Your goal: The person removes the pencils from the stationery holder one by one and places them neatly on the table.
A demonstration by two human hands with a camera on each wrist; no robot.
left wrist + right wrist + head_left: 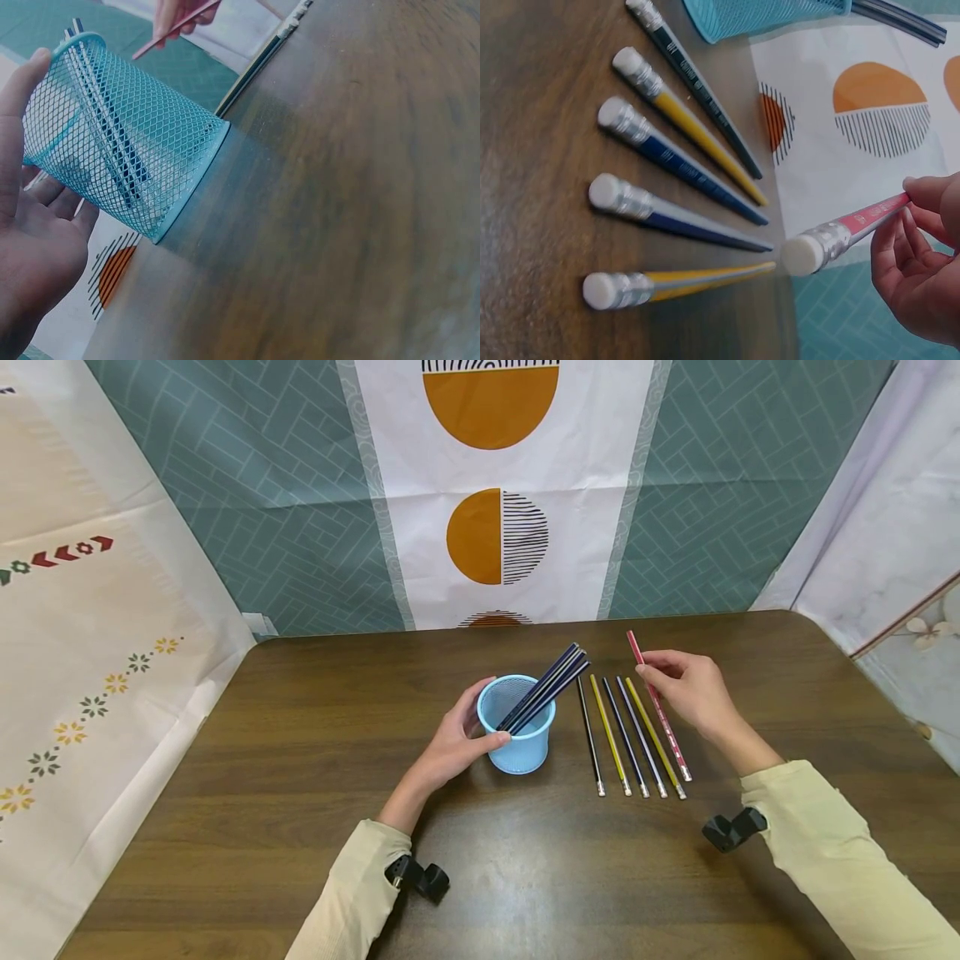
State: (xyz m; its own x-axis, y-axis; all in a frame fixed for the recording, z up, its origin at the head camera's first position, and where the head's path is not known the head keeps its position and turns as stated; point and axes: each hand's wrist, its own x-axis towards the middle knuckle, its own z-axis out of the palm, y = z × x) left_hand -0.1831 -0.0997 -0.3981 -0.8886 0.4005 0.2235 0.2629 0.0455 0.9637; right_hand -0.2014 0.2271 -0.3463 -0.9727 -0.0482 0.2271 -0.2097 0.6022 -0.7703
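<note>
My left hand grips a light blue mesh pencil cup, its thumb at the near rim and its fingers round the left side. Several dark pencils lean to the right inside the cup, seen through the mesh in the left wrist view. My right hand pinches a red patterned pencil between thumb and fingers, eraser end toward me. The right wrist view shows this red pencil raised, beside a row of pencils: a black one, two yellow ones and two dark blue ones, erasers nearest.
The row, from the black pencil to the right-hand yellow pencil, lies between cup and right hand. All stand on a brown wooden table. A patterned cloth hangs behind its far edge. Black wrist cameras sit on both sleeves.
</note>
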